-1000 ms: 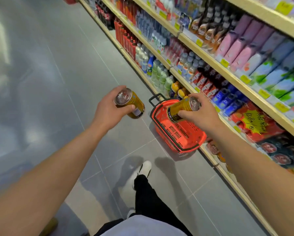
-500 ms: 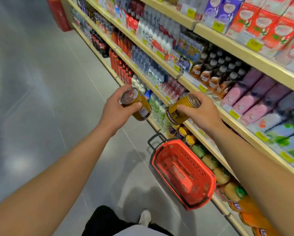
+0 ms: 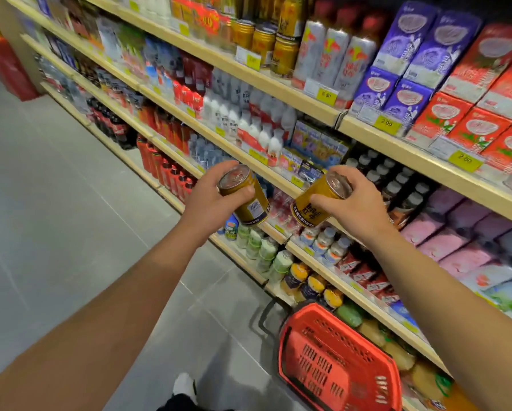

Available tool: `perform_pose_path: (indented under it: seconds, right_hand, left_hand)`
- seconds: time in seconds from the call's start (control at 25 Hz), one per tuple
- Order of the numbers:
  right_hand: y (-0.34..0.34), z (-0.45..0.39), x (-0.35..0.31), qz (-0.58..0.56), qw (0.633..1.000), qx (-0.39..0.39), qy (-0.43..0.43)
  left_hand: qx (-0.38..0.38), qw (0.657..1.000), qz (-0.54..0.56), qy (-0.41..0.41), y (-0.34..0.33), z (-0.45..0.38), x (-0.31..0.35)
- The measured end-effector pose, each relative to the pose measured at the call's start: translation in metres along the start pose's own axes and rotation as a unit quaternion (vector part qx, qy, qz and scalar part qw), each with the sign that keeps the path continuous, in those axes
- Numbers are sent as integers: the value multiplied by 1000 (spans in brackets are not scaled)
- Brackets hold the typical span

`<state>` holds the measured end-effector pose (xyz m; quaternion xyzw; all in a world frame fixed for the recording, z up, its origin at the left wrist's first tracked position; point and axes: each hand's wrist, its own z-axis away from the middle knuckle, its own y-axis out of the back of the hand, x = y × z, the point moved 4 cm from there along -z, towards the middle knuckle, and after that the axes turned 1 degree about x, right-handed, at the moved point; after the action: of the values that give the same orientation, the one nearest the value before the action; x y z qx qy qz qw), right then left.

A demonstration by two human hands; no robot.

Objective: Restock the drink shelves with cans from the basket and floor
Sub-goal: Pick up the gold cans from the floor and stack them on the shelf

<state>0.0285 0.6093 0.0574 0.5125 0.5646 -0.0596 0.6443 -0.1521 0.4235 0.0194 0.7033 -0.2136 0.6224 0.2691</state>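
Left can: a gold can (image 3: 245, 197) is sitting in the left hand (image 3: 210, 200), tilted so its top is leaning toward 11 o'clock, held out in front of the middle shelves.
Left hand: fingers and thumb are wrapping round the upper body of the can, leaving the base free, which looks like a grip meant for setting it down upright.
Right can: a matching gold can (image 3: 317, 200) is riding in the right hand (image 3: 352, 203), just beside the other, top tipping toward 1 o'clock, label facing the camera.
Right hand: fingertips are clamping the rim end from above, with the thumb on the can's side.
Target row: the gold cans on the upper shelf (image 3: 274, 46) are standing at 12 o'clock, well above both hands; judging by the match, that is probably where these two are going.
Basket: the red basket (image 3: 337, 363) is resting on the floor at 5 o'clock, against the bottom shelf, looking empty.
Stage: both cans are in the air, neither shelved yet.
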Motion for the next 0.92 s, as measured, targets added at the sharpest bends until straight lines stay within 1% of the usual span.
perform_pose_path:
  seconds: [0.12, 0.32, 0.4, 0.64, 0.8, 0.92]
  right_hand:
    - [-13, -37, -18, 17, 999, 33, -19]
    - [-25, -113, -44, 5, 997, 70, -24]
    - [-31, -150, -53, -18, 997, 76, -11]
    - [-52, -278, -91, -51, 993, 98, 36]
    - [-56, -329, -125, -4, 991, 110, 81]
    - [-52, -355, -160, 50, 981, 138, 126]
  left_hand:
    - [-46, 999, -14, -20, 11, -55, 9]
    - [-86, 996, 14, -19, 24, -157, 12]
    - [-87, 996, 27, -16, 30, -193, 13]
    - [-61, 996, 35, -49, 53, -303, 34]
    - [-74, 993, 53, -71, 66, -359, 48]
    - [-90, 990, 41, -96, 74, -403, 61]
